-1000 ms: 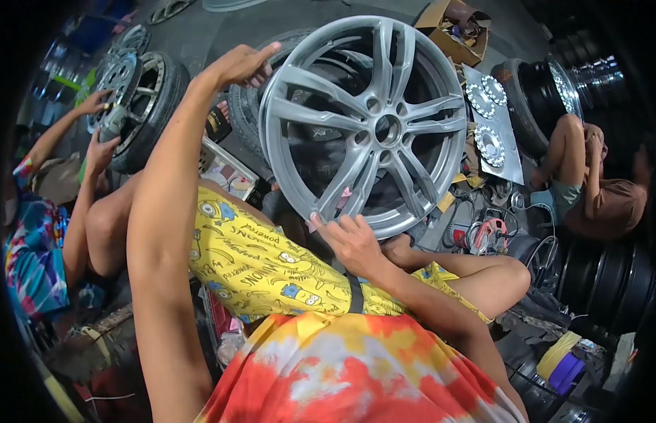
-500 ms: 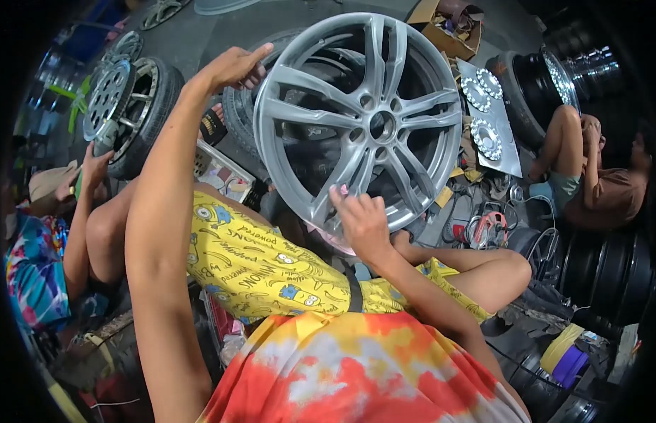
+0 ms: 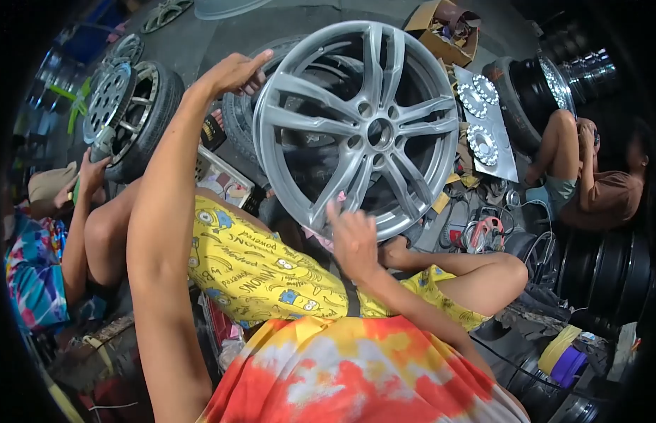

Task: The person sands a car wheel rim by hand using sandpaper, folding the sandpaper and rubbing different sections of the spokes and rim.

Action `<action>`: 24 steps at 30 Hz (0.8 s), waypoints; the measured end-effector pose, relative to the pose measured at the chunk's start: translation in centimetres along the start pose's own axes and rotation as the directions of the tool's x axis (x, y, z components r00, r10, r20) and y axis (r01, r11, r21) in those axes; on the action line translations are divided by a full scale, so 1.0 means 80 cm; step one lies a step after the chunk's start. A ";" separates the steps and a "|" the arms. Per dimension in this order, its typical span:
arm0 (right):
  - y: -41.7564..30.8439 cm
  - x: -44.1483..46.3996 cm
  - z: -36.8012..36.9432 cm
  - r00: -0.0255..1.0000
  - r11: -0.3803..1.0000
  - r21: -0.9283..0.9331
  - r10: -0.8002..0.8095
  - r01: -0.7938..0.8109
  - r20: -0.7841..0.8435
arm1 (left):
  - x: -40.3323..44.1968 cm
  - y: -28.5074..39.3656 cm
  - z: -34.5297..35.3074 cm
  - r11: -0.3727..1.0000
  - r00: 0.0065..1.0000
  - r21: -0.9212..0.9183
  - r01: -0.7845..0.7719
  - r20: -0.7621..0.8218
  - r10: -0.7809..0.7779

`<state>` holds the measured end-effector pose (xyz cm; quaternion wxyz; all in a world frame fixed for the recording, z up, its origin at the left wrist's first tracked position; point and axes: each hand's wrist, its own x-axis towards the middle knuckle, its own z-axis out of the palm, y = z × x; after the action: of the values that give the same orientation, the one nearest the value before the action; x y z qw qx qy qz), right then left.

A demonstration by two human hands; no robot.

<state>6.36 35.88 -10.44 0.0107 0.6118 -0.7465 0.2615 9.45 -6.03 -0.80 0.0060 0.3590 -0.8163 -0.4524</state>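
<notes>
In the head view, the wheel (image 3: 365, 128) stands tilted before you. Your left hand (image 3: 238, 74) is half-curled at its edge; your right hand (image 3: 355, 243), blurred, reaches a lower spoke (image 3: 335, 183). Whether either grips, you cannot tell. You seem to be rubbing or checking spokes; another pass calls for steadying the wheel.

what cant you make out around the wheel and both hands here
All in the head view:
Wheel: its back is hidden by its own front face.
Right hand: blurred; fingertip contact with the wheel is unclear.
Left hand: the curled fingers overlap each other, partly hiding how they meet the rim, if at all.
Tyre: largely covered by the wheel.
Clear basin: cut off by the top edge.
</notes>
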 end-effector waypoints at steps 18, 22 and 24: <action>-0.007 0.006 0.008 0.941 0.884 0.369 0.333 -0.288 -0.063 | 0.002 -0.004 0.006 1.000 1.000 -0.016 0.015 0.023 -0.014; -0.014 -0.004 0.008 0.942 0.856 0.416 0.337 -0.308 0.003 | 0.000 0.009 0.002 0.999 1.000 0.030 -0.024 0.011 0.024; 0.002 0.006 0.008 0.958 0.924 0.291 0.280 -0.249 -0.067 | 0.003 0.007 0.002 1.000 1.000 0.001 0.000 0.018 0.000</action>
<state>6.30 35.18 -10.88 -0.0713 0.4858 -0.7761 0.3957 8.90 -5.89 -0.53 -0.0016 0.3547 -0.8166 -0.4554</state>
